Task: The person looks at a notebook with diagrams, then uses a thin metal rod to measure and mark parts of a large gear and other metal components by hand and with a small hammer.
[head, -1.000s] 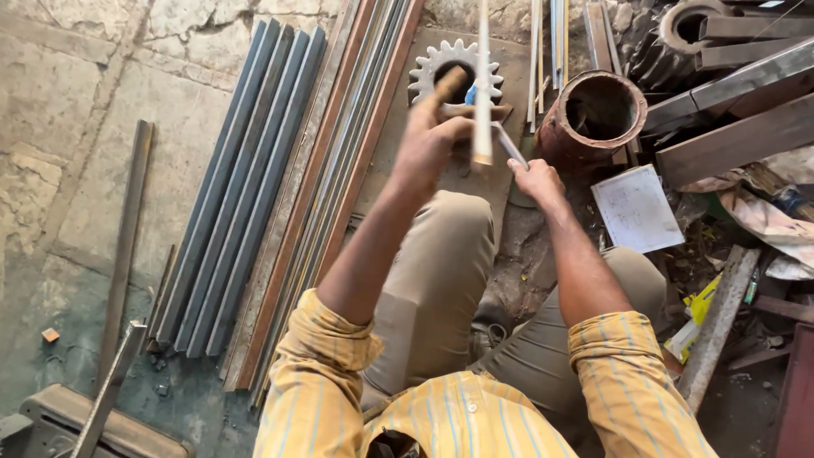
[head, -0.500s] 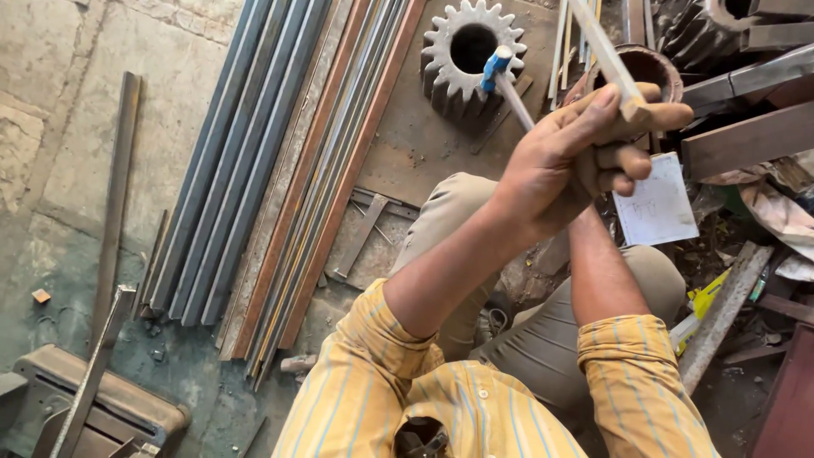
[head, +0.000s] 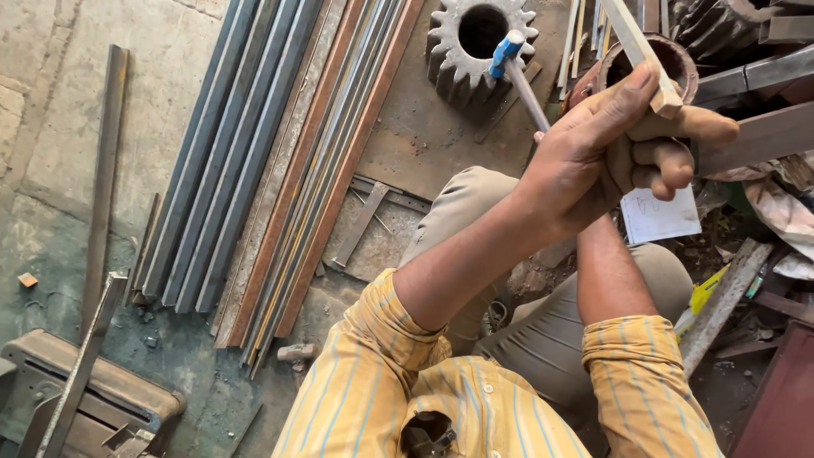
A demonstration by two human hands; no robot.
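Observation:
My left hand is raised in front of me, closed around a pale flat strip that runs up out of the frame, thumb pressed along it. My right hand is almost wholly hidden beneath the left; only its wrist and forearm show. A thin white stick with a blue tip pokes out from behind the left hand toward the upper left, apparently held by the hidden right hand. Behind it on the floor lies a large rusty gear.
Long steel bars and angle irons lie side by side on the concrete at left. A rusty pipe section, a slip of white paper and scrap pieces crowd the right. A metal machine part sits at lower left. My knees are below the hands.
Both hands have risen toward the camera and come together, the left now covering the right. The strip has tilted, and the blue-tipped stick now points toward the gear.

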